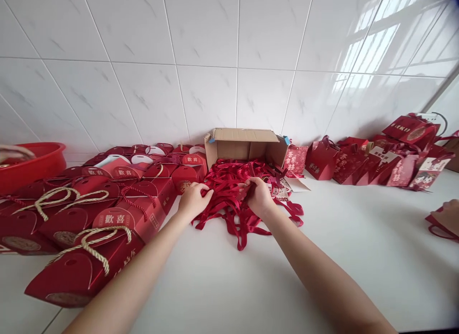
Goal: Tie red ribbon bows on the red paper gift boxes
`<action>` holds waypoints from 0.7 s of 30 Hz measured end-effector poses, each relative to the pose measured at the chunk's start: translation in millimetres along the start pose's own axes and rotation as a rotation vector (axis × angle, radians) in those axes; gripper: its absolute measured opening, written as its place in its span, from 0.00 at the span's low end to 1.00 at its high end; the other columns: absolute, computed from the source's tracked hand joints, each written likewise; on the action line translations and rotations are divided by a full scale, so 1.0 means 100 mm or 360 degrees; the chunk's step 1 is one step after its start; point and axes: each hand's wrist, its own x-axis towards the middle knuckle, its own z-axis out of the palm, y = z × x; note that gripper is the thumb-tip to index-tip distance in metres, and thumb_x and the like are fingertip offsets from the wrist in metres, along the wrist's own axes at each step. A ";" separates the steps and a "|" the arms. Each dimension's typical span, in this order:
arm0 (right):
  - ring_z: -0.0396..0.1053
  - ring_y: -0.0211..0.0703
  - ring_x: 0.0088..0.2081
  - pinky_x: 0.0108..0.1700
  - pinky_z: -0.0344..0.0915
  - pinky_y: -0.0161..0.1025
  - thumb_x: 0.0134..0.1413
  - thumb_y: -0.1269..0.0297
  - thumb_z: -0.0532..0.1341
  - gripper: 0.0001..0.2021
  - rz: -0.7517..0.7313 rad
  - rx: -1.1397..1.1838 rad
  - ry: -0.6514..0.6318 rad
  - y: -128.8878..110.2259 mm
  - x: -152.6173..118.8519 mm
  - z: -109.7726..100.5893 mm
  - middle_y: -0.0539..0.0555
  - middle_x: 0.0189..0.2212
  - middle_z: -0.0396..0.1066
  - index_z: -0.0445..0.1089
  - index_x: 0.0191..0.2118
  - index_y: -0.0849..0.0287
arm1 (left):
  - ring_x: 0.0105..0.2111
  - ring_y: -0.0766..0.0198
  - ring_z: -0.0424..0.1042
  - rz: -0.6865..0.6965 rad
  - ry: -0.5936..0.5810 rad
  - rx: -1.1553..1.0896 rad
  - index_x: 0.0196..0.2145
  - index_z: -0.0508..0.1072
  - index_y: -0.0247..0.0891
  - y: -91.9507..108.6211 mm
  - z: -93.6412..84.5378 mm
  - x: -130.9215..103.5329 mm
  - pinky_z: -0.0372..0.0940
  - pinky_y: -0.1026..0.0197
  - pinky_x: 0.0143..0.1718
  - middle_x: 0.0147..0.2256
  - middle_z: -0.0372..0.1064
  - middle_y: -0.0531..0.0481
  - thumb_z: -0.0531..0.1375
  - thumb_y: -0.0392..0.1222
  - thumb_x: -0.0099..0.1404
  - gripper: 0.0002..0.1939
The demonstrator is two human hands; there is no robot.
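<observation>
1. From the head view, our left hand (192,199) is at the near-left edge of the tangled red ribbons (229,200), fingers curled; we cannot tell whether they pinch a strip.
2. Our right hand (258,197) bends its fingers in among the ribbons; we cannot tell whether they grip one.
3. The heap lies between both hands, spilling out of the cardboard box (247,135) just beyond them.
4. To handle it well, we judge, we should pinch one strand, steady the heap with the other hand and draw slowly, lest loops snag.
5. Red gift boxes (143,207) crowd left of our left hand, so our elbow needs care.
</observation>
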 end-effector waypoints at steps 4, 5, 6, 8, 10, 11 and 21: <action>0.65 0.35 0.23 0.22 0.60 0.31 0.50 0.65 0.59 0.11 -0.0058 -0.0028 0.0002 -0.07 -0.07 0.03 0.50 0.23 0.67 0.56 0.22 0.56 | 0.28 0.62 0.72 -0.0142 -0.0173 0.0043 0.26 0.73 0.36 -0.02 0.07 0.25 0.67 0.57 0.35 0.26 0.72 0.51 0.63 0.52 0.59 0.15; 0.65 0.35 0.23 0.23 0.62 0.32 0.50 0.64 0.60 0.12 -0.0070 -0.0031 -0.0013 -0.09 -0.08 0.04 0.49 0.22 0.66 0.56 0.22 0.56 | 0.27 0.65 0.72 -0.0146 -0.0169 0.0033 0.28 0.73 0.35 -0.02 0.08 0.28 0.68 0.57 0.35 0.26 0.72 0.52 0.61 0.51 0.61 0.15; 0.65 0.35 0.22 0.25 0.64 0.33 0.51 0.62 0.61 0.14 -0.0078 -0.0032 -0.0040 -0.12 -0.10 0.04 0.48 0.21 0.65 0.56 0.21 0.56 | 0.28 0.65 0.72 -0.0139 -0.0135 0.0015 0.29 0.73 0.36 -0.03 0.07 0.29 0.68 0.57 0.36 0.27 0.73 0.52 0.60 0.50 0.63 0.14; 0.64 0.35 0.21 0.26 0.65 0.34 0.52 0.56 0.61 0.19 -0.0080 -0.0040 -0.0120 -0.16 -0.11 0.04 0.47 0.19 0.63 0.53 0.19 0.56 | 0.31 0.61 0.74 -0.0099 0.0002 -0.0045 0.29 0.73 0.38 -0.01 0.01 0.30 0.67 0.56 0.38 0.30 0.75 0.49 0.59 0.50 0.62 0.13; 0.63 0.35 0.20 0.25 0.64 0.35 0.52 0.51 0.61 0.22 -0.0080 -0.0076 -0.0205 -0.19 -0.12 0.04 0.47 0.17 0.61 0.52 0.18 0.56 | 0.37 0.57 0.75 -0.0013 0.0144 -0.0139 0.32 0.73 0.39 0.06 -0.09 0.27 0.67 0.56 0.41 0.34 0.76 0.46 0.56 0.50 0.64 0.13; 0.62 0.35 0.20 0.24 0.63 0.34 0.51 0.49 0.61 0.22 -0.0086 -0.0105 -0.0247 -0.19 -0.13 0.05 0.46 0.16 0.60 0.54 0.19 0.56 | 0.38 0.57 0.75 0.0046 0.0179 -0.0194 0.36 0.72 0.39 0.13 -0.14 0.25 0.67 0.57 0.42 0.37 0.76 0.45 0.53 0.50 0.65 0.14; 0.47 0.30 0.17 0.20 0.49 0.33 0.43 0.54 0.69 0.15 -0.0624 -0.0371 -0.0390 -0.22 -0.34 0.17 0.41 0.15 0.52 0.66 0.25 0.58 | 0.45 0.57 0.73 0.0674 -0.0218 -0.0383 0.50 0.72 0.43 1.00 -0.23 -0.14 0.67 0.56 0.47 0.48 0.74 0.48 0.55 0.45 0.66 0.16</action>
